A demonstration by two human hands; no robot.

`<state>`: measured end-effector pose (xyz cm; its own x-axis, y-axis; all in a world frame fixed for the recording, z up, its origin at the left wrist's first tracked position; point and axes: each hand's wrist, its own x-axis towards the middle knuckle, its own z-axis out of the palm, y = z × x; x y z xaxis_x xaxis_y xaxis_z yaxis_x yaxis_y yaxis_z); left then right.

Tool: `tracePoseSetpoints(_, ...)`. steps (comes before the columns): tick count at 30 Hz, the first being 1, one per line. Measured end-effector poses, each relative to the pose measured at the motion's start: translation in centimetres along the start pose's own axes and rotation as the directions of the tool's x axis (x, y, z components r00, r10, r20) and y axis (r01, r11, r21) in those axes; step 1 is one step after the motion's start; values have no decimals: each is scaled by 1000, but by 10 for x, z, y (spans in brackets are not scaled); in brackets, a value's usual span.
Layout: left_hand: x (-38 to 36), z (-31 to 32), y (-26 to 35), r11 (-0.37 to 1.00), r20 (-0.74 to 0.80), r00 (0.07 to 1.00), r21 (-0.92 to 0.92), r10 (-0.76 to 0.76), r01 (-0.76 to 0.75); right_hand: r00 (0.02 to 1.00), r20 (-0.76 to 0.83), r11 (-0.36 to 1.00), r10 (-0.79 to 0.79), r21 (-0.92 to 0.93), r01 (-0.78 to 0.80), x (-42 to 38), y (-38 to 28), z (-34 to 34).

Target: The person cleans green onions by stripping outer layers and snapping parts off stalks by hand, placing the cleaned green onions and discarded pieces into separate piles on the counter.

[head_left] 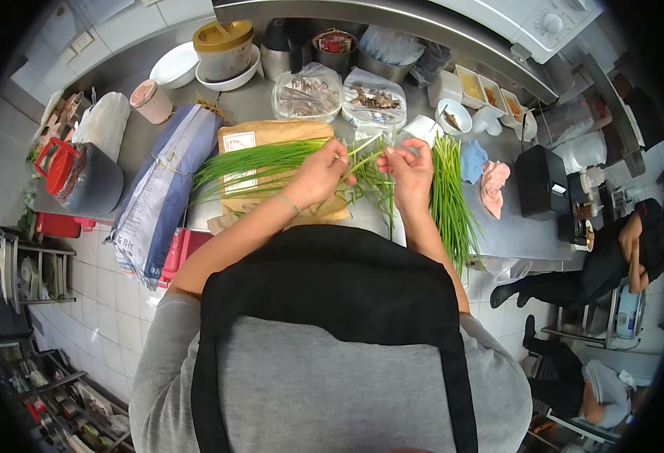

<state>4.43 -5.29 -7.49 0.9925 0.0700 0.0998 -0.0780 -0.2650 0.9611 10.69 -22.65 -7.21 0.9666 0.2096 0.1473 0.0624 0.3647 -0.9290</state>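
My left hand (318, 175) has its fingers closed on thin green stalks, above the right part of a brown paper bag (275, 134). A bundle of long green stalks (260, 164) lies across that bag, reaching leftward. My right hand (409, 167) pinches the pale ends of a few stalks a little to the right. Loose green trimmings (373, 185) lie between and below my hands. Beside my right wrist, another thick bundle of green stalks (450, 196) rests on the metal table (525, 234).
A wrapped blue-white bundle (167, 177) lies at left, near a red-lidded container (86, 177). Behind are two plastic-lined bowls (307, 92), (374, 102) and small trays (492, 94). A pink cloth (494, 187) and black box (540, 181) stand right. Two people (611, 249) are at far right.
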Motion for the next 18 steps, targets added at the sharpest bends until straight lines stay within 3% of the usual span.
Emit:
tracePoseSetpoints(2, -1, -1, 18, 932, 169, 934, -131, -314, 337, 992, 70, 981, -108, -157, 117, 4, 5, -3)
tracePoseSetpoints(5, -2, -8, 25, 923, 192, 924, -142, -330, 359, 939, 164, 815, -303, -466, 344, 2, -2, -3)
tracePoseSetpoints(8, 2, -15, 29, 894, 250, 885, -120, -393, 432, 839, 302, 484, -452, -708, 515, 2, -11, -1)
tracePoseSetpoints(9, 4, -19, 27, 894, 317, 874, -135, -369, 427, 802, 355, 357, -480, -756, 549, 3, -14, 0)
tracePoseSetpoints(11, 12, -28, 23, 894, 442, 842, -168, -309, 416, 720, 409, 249, -561, -745, 618, 10, -25, 6)
tracePoseSetpoints(12, 14, -31, 27, 899, 425, 851, -163, -307, 406, 672, 437, 191, -598, -736, 649, 14, -30, 9)
tracePoseSetpoints(18, 27, -46, 55, 907, 363, 907, -269, -215, 323, 674, 342, 203, -655, -780, 592, 33, -64, 20)
